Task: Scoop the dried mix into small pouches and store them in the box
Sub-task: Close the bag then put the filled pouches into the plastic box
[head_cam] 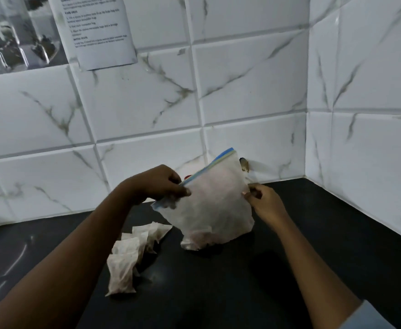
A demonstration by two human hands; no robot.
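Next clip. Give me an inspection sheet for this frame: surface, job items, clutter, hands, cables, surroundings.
Surface: dark glossy countertop, running into a tiled corner.
Job's things: large frosted zip bag with a blue seal strip, its bottom apparently resting on the counter; small pouches piled to its left, brownish fill showing through; no box or scoop in view.
Clutter: small brownish object behind the bag, mostly hidden, cannot identify.
Hands: left hand pinches the bag's seal edge; right hand pinches its right edge.
Cables: nothing seen.
Surroundings: white marbled wall tiles; printed sheet stuck to the wall, upper left.
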